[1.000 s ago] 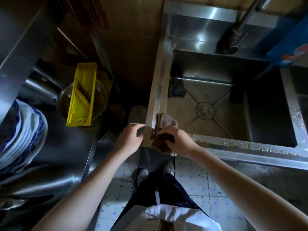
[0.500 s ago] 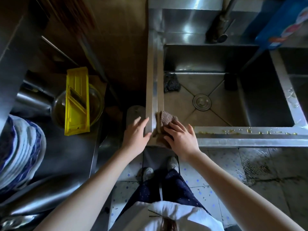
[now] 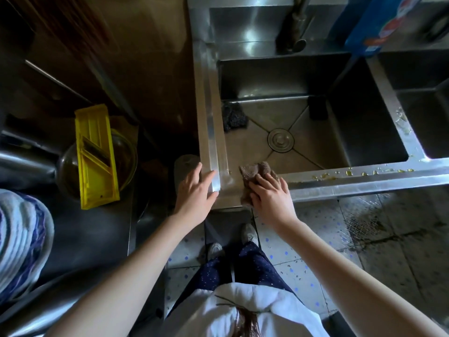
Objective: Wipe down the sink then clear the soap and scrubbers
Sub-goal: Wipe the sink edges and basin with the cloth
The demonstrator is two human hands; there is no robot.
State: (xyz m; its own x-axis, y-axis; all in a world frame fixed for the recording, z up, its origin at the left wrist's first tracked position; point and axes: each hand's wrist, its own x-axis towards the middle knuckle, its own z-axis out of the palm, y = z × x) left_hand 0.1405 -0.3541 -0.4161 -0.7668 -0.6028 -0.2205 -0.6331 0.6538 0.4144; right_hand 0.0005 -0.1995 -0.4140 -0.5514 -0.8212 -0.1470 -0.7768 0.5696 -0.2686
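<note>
Where the steel sink (image 3: 213, 142) turns its near left corner, right hand (image 3: 272, 195) pressed flat on a brown cloth (image 3: 252, 173), fingers spread over its near half, far edge of the cloth bunched up and poking out past the fingertips toward 12 o'clock. Cloth lying across the front rim, partly overhanging the basin. Left hand (image 3: 194, 193) just beside, at 9 o'clock from the cloth, open and holding nothing, fingers extended and resting on the rim's outer corner; bare strip of steel between the two hands.

Down in the basin, dark scrubber (image 3: 233, 116) tucked against the left wall, at about 11 o'clock from the right hand and well apart from it. Second dark block (image 3: 317, 108), perhaps a sponge or soap, cannot tell which, at the far right corner of the basin floor, at roughly 1 o'clock. Round drain (image 3: 280, 139) between them, nearer the middle. Yellowish droplets (image 3: 349, 172) scattered along the front rim at 3 o'clock from the cloth, untouched. Tap (image 3: 295, 23) at the far edge, blue packet (image 3: 379, 23) to its right.

Off at 9 o'clock, on the dim steel desk (image 3: 85, 229), yellow slicer (image 3: 96, 156) laid across a glass bowl (image 3: 124, 156), stacked striped plates (image 3: 21, 239) nearer the body.
</note>
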